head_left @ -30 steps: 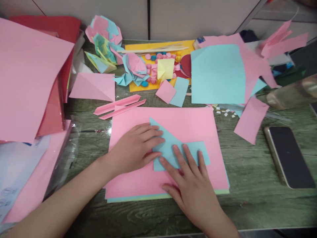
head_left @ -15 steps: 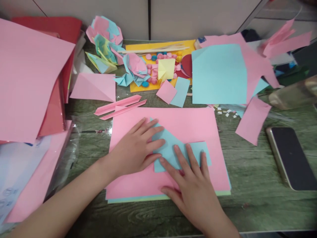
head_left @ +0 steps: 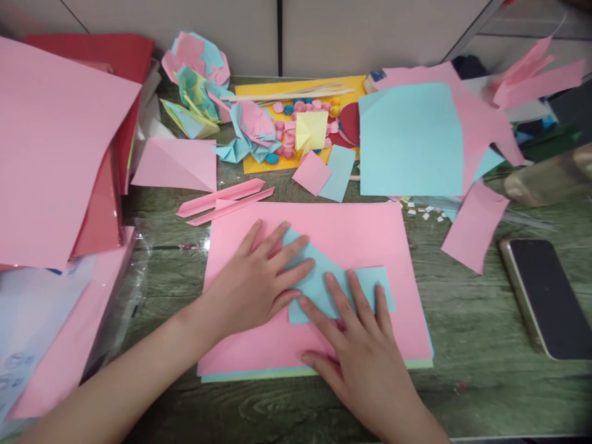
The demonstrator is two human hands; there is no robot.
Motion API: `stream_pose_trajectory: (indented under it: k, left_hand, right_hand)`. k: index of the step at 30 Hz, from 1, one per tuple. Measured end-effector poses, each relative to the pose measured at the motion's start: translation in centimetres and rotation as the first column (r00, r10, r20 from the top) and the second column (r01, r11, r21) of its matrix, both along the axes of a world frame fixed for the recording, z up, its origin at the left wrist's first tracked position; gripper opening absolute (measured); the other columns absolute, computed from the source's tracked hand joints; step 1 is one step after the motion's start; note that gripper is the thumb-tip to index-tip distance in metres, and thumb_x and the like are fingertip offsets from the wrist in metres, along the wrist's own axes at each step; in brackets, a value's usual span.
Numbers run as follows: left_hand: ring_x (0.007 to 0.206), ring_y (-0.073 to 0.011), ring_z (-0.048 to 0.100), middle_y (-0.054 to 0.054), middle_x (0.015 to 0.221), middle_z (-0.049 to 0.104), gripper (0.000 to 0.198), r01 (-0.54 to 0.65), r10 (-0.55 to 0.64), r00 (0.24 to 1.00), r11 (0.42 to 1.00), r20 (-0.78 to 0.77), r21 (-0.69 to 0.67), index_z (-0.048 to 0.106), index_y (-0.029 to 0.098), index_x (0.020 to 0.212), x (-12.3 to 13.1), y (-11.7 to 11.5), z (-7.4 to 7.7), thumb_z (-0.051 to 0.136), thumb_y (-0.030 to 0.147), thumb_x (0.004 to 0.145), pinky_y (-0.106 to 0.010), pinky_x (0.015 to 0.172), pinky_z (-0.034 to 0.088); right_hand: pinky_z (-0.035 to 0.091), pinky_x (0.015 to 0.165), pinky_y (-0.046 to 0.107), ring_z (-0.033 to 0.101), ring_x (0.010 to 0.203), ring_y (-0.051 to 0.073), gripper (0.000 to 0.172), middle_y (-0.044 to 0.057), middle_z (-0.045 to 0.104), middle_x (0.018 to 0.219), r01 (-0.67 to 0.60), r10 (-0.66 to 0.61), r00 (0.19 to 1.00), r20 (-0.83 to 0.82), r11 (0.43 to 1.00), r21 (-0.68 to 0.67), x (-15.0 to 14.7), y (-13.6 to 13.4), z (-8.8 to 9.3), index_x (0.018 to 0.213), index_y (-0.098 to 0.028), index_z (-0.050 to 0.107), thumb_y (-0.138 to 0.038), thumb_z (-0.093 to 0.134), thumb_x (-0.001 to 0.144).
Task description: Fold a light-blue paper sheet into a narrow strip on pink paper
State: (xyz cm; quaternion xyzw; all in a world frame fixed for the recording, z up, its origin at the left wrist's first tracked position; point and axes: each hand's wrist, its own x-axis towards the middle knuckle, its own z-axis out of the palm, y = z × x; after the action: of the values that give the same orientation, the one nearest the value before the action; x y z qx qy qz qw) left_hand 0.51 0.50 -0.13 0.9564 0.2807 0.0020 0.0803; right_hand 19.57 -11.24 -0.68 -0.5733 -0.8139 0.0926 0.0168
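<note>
A folded piece of light blue paper (head_left: 319,271) lies on a stack of pink paper (head_left: 361,228), whose lower edge shows blue and green sheets. My left hand (head_left: 259,277) rests with spread fingers over the blue paper's left side, covering part of its edge. Lower right, my right hand (head_left: 358,339) has its fingers spread too, their tips pressing on the blue paper's middle and right part. Its thumb touches the pink sheet. Under both hands the paper is partly hidden.
Behind the stack lie two folded pink strips (head_left: 226,200), paper flowers (head_left: 254,126) and a yellow sheet (head_left: 254,161) with small pieces. A large blue sheet (head_left: 411,142) lies at back right, a phone (head_left: 546,296) at right. Pink sheets (head_left: 55,154) are piled at left.
My left hand's fingers have shifted slightly and spread wider over the blue paper. My right hand and the paper stay about where they were.
</note>
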Motion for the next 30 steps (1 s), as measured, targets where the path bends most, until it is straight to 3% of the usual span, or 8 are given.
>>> stream_pose_trajectory:
  k: [9,19,26,30]
  left_hand:
    - [0.137,-0.0344,0.021,-0.006,0.146,0.036,0.047,-0.010,0.015,0.999,0.995,0.051,-0.095,0.046,0.028,0.130,-0.30,0.20,0.29,0.044,0.048,0.087,-0.061,0.107,0.013]
    - [0.138,-0.0347,0.018,-0.006,0.147,0.034,0.051,-0.011,0.014,1.000,0.994,0.026,-0.111,0.045,0.027,0.132,-0.39,0.30,0.45,0.039,0.053,0.088,-0.062,0.107,0.011]
    - [0.137,-0.0371,0.017,-0.006,0.150,0.027,0.048,0.020,-0.017,0.999,0.997,0.034,-0.079,0.036,0.041,0.135,-0.21,0.12,0.62,0.045,0.045,0.088,-0.069,0.102,0.013]
    - [0.139,-0.0349,0.014,-0.006,0.151,0.024,0.048,0.014,-0.014,1.000,1.000,0.005,-0.004,0.038,0.035,0.135,0.06,-0.62,0.87,0.046,0.043,0.088,-0.067,0.105,0.008]
  right_hand:
    - [0.017,0.102,0.068,0.012,0.138,0.039,0.062,0.007,0.020,0.152,0.007,-0.007,1.000,-0.010,1.000,-0.006,-0.11,-0.19,0.04,0.141,-0.038,0.026,-0.056,0.044,0.085]
    - [0.018,0.101,0.068,0.013,0.137,0.040,0.063,0.008,0.020,0.152,0.004,-0.003,1.000,-0.016,1.000,0.016,-0.02,-0.14,0.05,0.141,-0.037,0.027,-0.057,0.044,0.084]
    - [0.018,0.102,0.067,0.011,0.138,0.039,0.062,0.008,0.020,0.152,0.009,-0.009,1.000,-0.019,1.000,-0.002,-0.08,-0.11,0.01,0.141,-0.037,0.028,-0.057,0.044,0.085]
    - [0.017,0.101,0.068,0.012,0.138,0.039,0.060,0.008,0.021,0.152,0.012,-0.012,0.999,-0.031,1.000,-0.012,-0.09,-0.11,0.03,0.141,-0.037,0.030,-0.057,0.042,0.085]
